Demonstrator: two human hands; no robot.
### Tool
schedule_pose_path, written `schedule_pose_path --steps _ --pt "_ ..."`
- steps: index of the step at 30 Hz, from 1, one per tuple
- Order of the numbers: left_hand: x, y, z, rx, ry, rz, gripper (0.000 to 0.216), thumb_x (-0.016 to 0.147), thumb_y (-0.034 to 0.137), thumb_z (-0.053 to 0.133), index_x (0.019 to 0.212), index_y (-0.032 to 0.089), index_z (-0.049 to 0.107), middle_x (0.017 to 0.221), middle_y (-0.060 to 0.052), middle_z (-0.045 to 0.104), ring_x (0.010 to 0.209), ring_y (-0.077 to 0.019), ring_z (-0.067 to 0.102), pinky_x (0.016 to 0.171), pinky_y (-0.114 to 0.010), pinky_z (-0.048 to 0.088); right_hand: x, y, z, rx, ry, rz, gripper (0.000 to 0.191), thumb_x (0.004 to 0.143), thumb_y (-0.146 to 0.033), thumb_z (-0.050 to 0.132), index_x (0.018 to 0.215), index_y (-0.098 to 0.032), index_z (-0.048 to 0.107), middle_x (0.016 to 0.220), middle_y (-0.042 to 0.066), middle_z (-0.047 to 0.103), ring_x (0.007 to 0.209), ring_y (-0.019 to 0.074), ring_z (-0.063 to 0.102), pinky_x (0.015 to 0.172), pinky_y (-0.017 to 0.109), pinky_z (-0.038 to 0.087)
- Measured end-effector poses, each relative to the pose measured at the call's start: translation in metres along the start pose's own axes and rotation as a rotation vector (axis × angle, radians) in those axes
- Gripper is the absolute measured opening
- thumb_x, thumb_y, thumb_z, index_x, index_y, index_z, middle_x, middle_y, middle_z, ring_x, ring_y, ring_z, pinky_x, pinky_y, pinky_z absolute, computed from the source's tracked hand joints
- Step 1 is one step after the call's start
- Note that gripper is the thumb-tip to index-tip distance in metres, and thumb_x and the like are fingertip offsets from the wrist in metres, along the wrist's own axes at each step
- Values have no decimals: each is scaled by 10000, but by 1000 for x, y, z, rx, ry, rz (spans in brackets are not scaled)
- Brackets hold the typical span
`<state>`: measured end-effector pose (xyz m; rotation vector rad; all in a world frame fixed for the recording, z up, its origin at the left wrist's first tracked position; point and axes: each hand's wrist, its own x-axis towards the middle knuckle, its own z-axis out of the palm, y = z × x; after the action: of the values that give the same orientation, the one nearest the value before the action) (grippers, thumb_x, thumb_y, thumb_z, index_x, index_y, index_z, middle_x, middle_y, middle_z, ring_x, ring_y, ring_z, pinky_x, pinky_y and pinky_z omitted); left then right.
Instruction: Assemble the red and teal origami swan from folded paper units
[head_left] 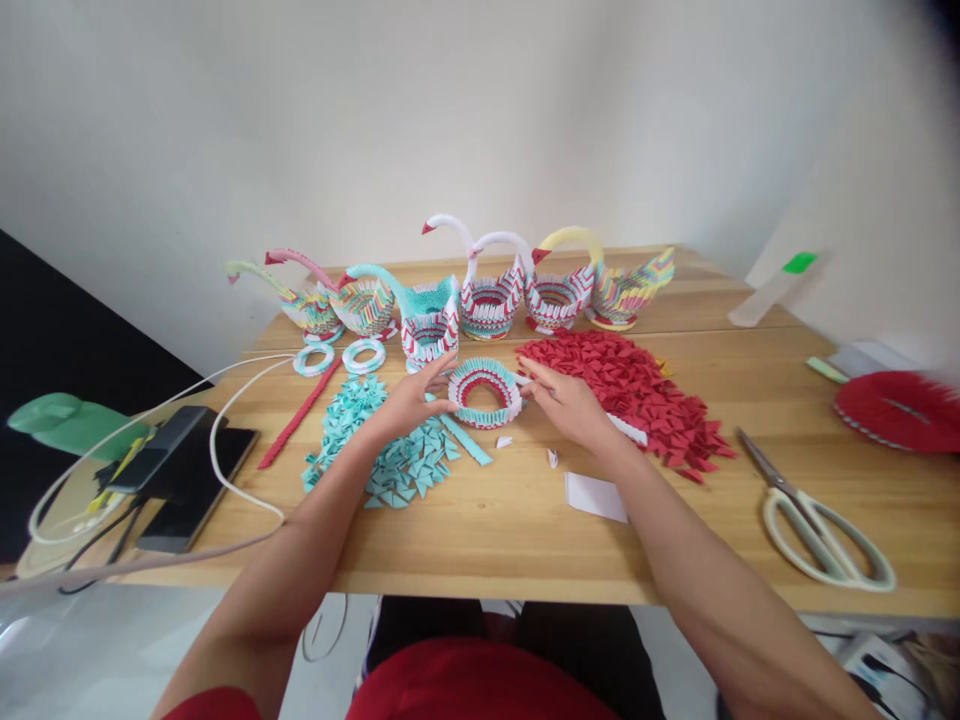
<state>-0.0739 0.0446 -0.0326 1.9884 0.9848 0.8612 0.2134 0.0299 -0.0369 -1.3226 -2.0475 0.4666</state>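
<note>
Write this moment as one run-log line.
left hand: touching red-white-teal folded-paper ring | right hand: touching same ring | ring: on wooden table

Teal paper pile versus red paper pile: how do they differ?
The teal pile is smaller and looser, by the left hand; the red pile is larger and denser, beside the right hand. Both are small folded triangles on the table.
</note>
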Motion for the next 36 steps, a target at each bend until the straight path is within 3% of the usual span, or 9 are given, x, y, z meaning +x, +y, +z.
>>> schedule_pose_path --steps 4,6,11,14,18,22,28,36 --pt "-1 0 2 -24 -13 21 850 812 277 706 1530 299 250 1513 -157 414 1240 -294 564 1023 -507 470 0 0 -7 -70 -19 11 438 918 -198 441 1329 -219 591 1153 70 730 1033 259 699 886 412 547" --pt "-1 2 -3 21 -15 16 835 801 291 722 1516 293 292 1495 -150 441 1213 -286 580 989 -481 495 0 -3 -10 -90 -3 -17 419 928 -197 433 1309 -207 607 1197 84 709 1056 263 687 901 421 538" --pt "-2 9 -17 151 113 18 468 796 355 729 1229 191 657 1170 -120 695 961 -227 659 826 -376 556 -2 -18 -15 -113 75 -192 353 950 -256 469 1257 -227 642 1159 87 721 1073 280 656 948 470 495" --pt "-2 12 -17 127 138 40 316 809 363 716 1061 173 741 1050 -110 736 797 -187 671 741 -329 561 -3 -24 -12 -94 37 -324 310 941 -314 537 1217 -250 663 1165 76 716 1108 285 632 1026 510 432" --pt "-3 13 -7 101 39 87 298 827 349 698 1084 206 742 1127 -103 727 959 -228 693 839 -359 557 -4 -26 -3 -81 -58 -406 295 933 -355 577 1207 -286 662 1180 52 712 1143 272 621 1131 553 311" --pt "-2 13 2 175 -16 133 260 845 310 684 1081 220 743 1101 -87 739 1025 -240 689 927 -392 528 -5 -26 4 -102 -79 -416 268 949 -345 554 1184 -288 669 1162 46 722 1107 261 642 1136 554 299" --pt "0 18 14 246 -72 215 204 893 314 637 1021 211 758 1016 -68 762 986 -221 700 892 -340 522 -4 -31 5 -113 -67 -432 223 972 -301 509 905 -254 716 947 35 750 950 219 681 1117 532 313" --pt "0 29 27 488 -85 168 206 922 322 594 991 239 769 957 -47 767 906 -217 705 793 -281 500 -4 -34 3 -77 -177 -369 162 951 -297 547 889 -243 687 905 20 728 903 200 672 1153 539 266"
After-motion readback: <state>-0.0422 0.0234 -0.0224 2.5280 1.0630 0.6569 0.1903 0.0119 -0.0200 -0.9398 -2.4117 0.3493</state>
